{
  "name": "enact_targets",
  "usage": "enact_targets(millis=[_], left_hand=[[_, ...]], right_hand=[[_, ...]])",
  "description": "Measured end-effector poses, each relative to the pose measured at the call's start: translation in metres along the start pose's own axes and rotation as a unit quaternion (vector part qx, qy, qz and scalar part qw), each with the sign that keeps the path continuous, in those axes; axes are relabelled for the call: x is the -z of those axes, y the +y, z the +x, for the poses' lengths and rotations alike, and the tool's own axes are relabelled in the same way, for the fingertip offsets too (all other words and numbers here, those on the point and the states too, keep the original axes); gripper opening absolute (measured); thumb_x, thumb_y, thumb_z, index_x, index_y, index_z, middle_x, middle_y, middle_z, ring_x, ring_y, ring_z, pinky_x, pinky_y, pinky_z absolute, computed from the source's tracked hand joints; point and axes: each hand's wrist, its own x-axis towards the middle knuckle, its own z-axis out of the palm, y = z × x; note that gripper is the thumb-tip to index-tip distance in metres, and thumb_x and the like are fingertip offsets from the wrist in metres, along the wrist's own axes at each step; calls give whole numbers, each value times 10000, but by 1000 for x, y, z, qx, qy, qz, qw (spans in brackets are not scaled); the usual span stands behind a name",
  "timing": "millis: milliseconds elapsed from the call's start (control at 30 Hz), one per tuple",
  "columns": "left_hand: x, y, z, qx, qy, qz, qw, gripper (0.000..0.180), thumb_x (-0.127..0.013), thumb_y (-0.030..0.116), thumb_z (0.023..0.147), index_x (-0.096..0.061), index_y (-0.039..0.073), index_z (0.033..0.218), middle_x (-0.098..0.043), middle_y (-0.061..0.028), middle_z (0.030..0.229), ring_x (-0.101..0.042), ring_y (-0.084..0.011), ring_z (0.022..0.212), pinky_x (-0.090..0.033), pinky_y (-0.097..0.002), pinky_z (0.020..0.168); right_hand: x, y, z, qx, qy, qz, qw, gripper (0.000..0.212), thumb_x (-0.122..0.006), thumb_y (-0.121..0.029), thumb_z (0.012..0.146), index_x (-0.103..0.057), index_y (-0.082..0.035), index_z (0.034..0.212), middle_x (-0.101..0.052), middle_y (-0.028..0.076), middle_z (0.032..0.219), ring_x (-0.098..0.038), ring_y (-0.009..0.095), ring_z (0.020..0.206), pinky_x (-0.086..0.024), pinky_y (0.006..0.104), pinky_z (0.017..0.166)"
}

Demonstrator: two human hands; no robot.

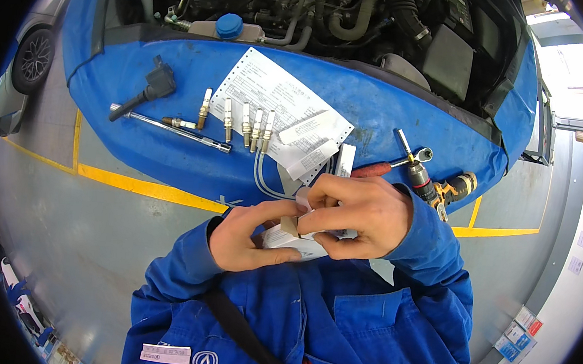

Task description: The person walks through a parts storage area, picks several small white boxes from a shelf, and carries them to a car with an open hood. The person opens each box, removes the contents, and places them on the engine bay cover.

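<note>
Close to my chest, a small white cardboard box (308, 250) with an upright flap is held between both hands. My left hand (243, 236) is closed round its left side, thumb along the front. My right hand (364, 215) has its fingers curled against the box's top and right end; whether anything else is between those fingers is hidden. Beyond the hands, several spark plugs (228, 121) lie side by side on a printed sheet (272, 78) and the blue cover (204, 72). Narrow white cartons (312, 159) rest on the sheet's lower right part.
An ignition coil (155, 84) and a long metal socket extension (185, 135) lie at the left. A red-handled ratchet (372, 170) and a power driver (445, 188) lie at the right. Behind the cover is the open engine bay (305, 12) with a blue-capped reservoir (229, 26).
</note>
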Motion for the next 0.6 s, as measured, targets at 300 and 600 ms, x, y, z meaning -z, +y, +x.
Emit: enact_targets(millis=[300, 600], left_hand=[[-1, -9, -6, -17, 37, 2, 999, 622, -800, 76, 712, -466, 45, 1236, -592, -149, 1132, -650, -253, 938, -535, -311, 761], [12, -9, -20, -40, 84, 77, 993, 537, -809, 72, 687, -499, 70, 1125, -618, -143, 1036, -646, -272, 935, -509, -320, 787]], right_hand=[[-21, 3, -5, -13, 46, 24, 999, 384, -741, -103, 738, -581, -52, 1084, -591, 123, 1034, -617, 299, 837, -511, 367, 684], [-5, 93, 12, -149, 219, -239, 934, 317, -665, -44, 722, -647, -74, 1037, -627, 109, 1021, -589, 307, 923, -495, 352, 794]])
